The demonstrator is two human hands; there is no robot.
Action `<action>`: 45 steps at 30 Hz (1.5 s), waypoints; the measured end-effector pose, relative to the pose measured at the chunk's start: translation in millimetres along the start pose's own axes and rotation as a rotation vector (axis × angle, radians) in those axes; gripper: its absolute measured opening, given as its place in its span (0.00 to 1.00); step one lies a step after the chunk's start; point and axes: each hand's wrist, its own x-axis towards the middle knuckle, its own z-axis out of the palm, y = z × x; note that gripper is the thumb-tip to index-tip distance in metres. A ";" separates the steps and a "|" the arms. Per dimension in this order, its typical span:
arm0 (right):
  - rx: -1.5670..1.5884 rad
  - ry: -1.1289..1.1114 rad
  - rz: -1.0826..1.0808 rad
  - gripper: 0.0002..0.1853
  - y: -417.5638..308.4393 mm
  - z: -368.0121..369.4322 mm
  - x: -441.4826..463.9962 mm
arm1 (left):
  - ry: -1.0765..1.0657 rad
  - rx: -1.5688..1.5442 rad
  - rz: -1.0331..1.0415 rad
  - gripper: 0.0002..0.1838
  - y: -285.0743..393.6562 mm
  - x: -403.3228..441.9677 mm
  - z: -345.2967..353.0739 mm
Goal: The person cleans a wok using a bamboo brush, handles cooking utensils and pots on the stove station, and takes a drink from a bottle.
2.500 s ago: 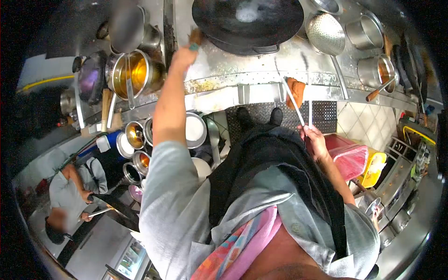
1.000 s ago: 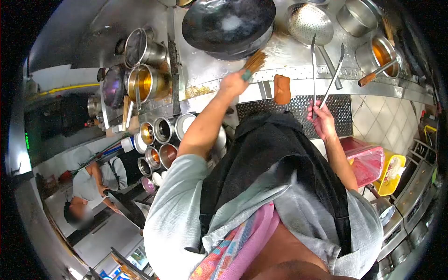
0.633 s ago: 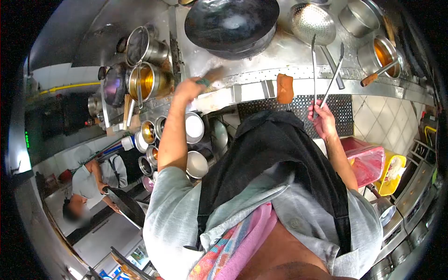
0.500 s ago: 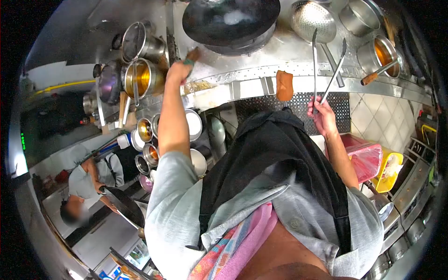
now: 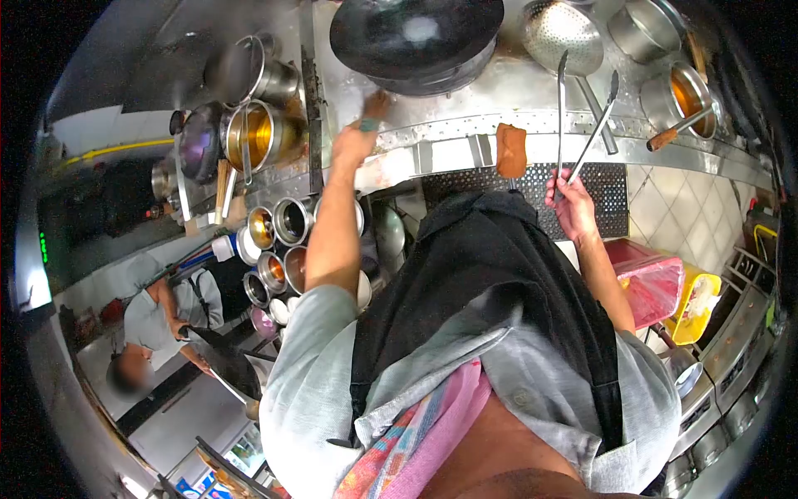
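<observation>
My left hand (image 5: 353, 148) is closed round a small brush (image 5: 376, 106) with brown bristles and a green band, smeared by motion. The bristles lie against the metal counter just below a large black wok (image 5: 416, 33). In my right hand (image 5: 573, 206) I hold the handle end of long metal tongs (image 5: 561, 125), whose two arms are spread apart. The tongs reach up over the counter edge, in front of a perforated strainer ladle (image 5: 562, 37). A folded brown cloth (image 5: 511, 151) lies over the counter's front edge between my hands.
Pots of amber liquid stand at left (image 5: 253, 137) and right (image 5: 688, 93). Several small containers (image 5: 271, 270) sit below the counter at left. A pink bin (image 5: 644, 287) and a yellow bin (image 5: 697, 303) stand at right. A person (image 5: 170, 308) at left holds a pan.
My left hand has swept the brush to the right along the counter, showing more of the containers below. My right hand and the tongs have hardly moved.
</observation>
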 end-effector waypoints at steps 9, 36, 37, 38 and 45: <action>-0.006 -0.023 -0.028 0.09 -10.5 -2.5 -2.9 | 0.058 0.240 0.335 0.27 10.2 -40.2 8.1; 0.017 0.026 -0.026 0.11 -10.1 -7.0 -23.8 | 0.005 0.566 0.745 0.29 90.5 11.8 80.5; 0.019 0.025 -0.024 0.11 -10.6 -6.3 -22.1 | 0.004 0.568 0.743 0.29 80.5 12.7 71.5; 0.013 0.030 -0.020 0.11 -10.1 -5.3 -21.6 | -0.024 0.690 0.747 0.28 69.1 7.7 56.1; -0.020 -0.004 0.019 0.10 1.6 -1.1 -12.0 | 0.102 1.112 0.502 0.16 -32.3 -2.8 -50.2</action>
